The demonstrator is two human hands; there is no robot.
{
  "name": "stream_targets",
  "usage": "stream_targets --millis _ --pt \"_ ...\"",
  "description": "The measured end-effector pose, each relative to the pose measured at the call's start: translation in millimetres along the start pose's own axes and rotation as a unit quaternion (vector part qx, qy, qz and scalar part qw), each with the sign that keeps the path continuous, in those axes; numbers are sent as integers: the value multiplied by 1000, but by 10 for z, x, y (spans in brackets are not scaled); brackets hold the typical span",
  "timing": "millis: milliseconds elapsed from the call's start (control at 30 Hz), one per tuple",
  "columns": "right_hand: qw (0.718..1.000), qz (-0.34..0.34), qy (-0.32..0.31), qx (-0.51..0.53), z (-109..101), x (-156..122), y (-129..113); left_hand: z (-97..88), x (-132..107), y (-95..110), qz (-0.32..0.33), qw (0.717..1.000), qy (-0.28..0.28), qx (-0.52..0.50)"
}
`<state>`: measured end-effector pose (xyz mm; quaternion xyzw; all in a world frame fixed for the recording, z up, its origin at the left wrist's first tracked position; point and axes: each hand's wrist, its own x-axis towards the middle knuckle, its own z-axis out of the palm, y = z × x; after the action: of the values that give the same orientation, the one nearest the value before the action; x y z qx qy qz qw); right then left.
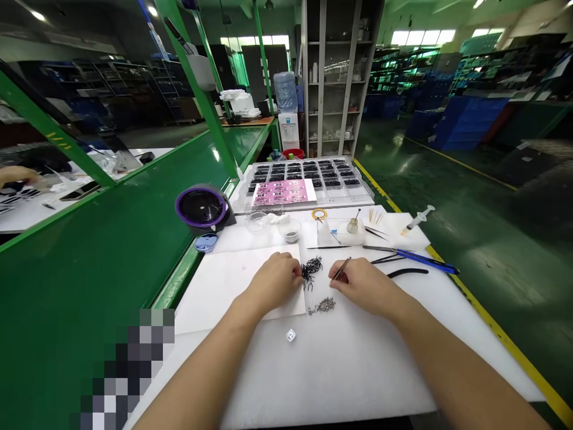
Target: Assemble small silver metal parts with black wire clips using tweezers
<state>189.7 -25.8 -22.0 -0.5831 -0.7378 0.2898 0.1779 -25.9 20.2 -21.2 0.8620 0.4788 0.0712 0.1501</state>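
My left hand (274, 280) rests on a white sheet (224, 286), fingers curled, its tips touching a pile of small black parts (311, 269). Whether it pinches one is hidden. My right hand (364, 285) is closed on metal tweezers (341, 269), whose tips point up and right, away from the black pile. A small heap of tiny grey metal pieces (323, 306) lies between the two hands. A tiny white cube (290, 335) sits nearer me on the white table (349, 364).
Blue-handled tweezers (421, 257), black tweezers (405, 272), a syringe (418, 218), a small bottle (353, 226), tape ring (319, 214), two clear cups (290, 229), a pink board (281, 192) and a compartment tray (313, 170) stand behind. A purple-rimmed device (202, 207) sits left. Another person's hand (15, 175) is far left.
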Motion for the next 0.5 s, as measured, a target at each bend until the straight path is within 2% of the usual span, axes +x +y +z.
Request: stream_targets --millis 133,267,367,500 --pt "1000 -15 9 13 16 0 -13 -73 -86 46 5 1000 15 -17" --pt "998 -37 32 30 27 -9 -45 -294 -271 104 -20 999 20 -37" --pt "996 -63 49 43 38 -12 -62 -408 -386 125 -1 997 14 -74" --pt "991 -87 73 66 71 -16 -65 -312 -401 36 -15 990 34 -138"
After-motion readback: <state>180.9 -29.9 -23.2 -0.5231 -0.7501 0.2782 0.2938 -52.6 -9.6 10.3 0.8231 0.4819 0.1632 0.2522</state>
